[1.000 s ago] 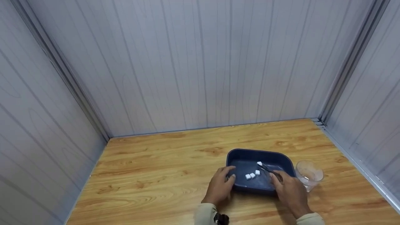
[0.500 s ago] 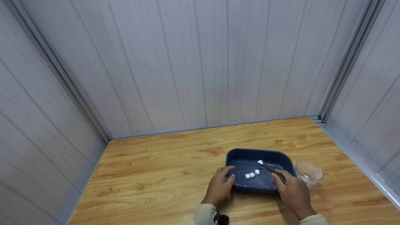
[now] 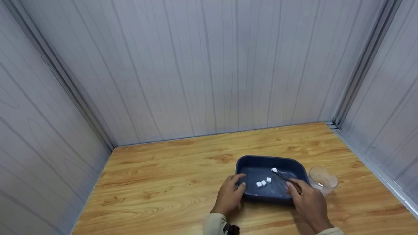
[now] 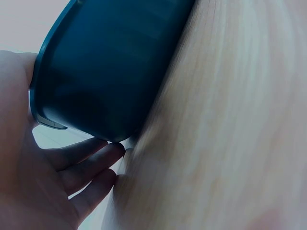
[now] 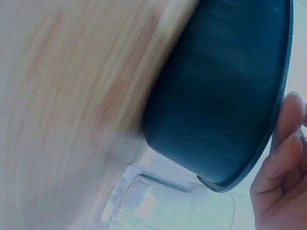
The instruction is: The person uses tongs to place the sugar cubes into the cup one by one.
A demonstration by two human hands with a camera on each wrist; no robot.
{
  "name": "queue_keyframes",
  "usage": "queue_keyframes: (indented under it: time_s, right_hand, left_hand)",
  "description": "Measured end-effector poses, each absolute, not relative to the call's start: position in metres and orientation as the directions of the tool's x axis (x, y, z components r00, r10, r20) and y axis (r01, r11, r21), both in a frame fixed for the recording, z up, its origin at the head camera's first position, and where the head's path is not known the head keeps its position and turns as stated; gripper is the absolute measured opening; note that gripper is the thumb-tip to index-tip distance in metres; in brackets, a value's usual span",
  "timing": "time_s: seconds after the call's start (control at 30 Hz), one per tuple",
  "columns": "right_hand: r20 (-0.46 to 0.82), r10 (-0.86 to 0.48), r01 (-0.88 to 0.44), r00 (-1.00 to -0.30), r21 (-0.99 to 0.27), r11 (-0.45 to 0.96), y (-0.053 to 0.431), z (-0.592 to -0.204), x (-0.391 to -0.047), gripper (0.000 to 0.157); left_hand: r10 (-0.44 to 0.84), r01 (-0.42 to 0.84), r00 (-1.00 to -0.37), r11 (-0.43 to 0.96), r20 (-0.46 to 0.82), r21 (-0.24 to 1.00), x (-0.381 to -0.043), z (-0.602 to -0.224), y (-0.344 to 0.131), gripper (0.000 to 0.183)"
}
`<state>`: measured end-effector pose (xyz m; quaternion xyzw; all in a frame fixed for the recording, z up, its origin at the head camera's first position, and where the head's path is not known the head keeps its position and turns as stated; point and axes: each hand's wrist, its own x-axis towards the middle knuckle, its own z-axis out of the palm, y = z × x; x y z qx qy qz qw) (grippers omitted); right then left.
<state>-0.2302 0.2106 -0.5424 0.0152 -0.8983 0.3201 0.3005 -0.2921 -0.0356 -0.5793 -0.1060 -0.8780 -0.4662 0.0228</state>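
Observation:
A dark blue rectangular tray (image 3: 267, 157) stands on the wooden table. My left hand (image 3: 228, 194) grips its left end, thumb over the rim; in the left wrist view the fingers (image 4: 91, 170) lie along the outer wall. Over the tray's near right corner, my right hand (image 3: 308, 200) holds dark tweezers (image 3: 283, 177) between thumb and fingers. At the tweezer tips sits a small white cube (image 3: 274, 170), seen over the tray floor. Three more white cubes (image 3: 264, 183) lie in the tray, two of them side by side. The right wrist view hides the tweezers' tips behind the tray wall.
A clear cup (image 3: 323, 179) stands just right of the tray, close to my right hand; its base shows in the right wrist view. Pale panel walls (image 3: 209, 71) enclose the wooden table (image 3: 156, 182) at the back and both sides.
My right hand has drawn slightly to the right with the tweezers, and the cube at their tips has shifted right too. My left hand and the tray stay put.

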Motion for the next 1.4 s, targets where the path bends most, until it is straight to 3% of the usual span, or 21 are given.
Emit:
queue_keyframes:
  time_s: [0.9,1.4]
  right_hand:
    - [0.499,0.213,-0.127,-0.84,-0.562,0.817,0.218,-0.534,-0.221,0.027]
    - [0.61,0.209,-0.205,-0.764,-0.537,0.818,0.225,-0.532,-0.218,0.02]
  left_hand:
    - [0.164,0.225,-0.973,0.538,0.16,0.812,-0.292,-0.581,-0.036,0.032]
    - [0.186,0.232,-0.97,0.527,0.155,0.818,-0.291,-0.58,-0.037,0.032]
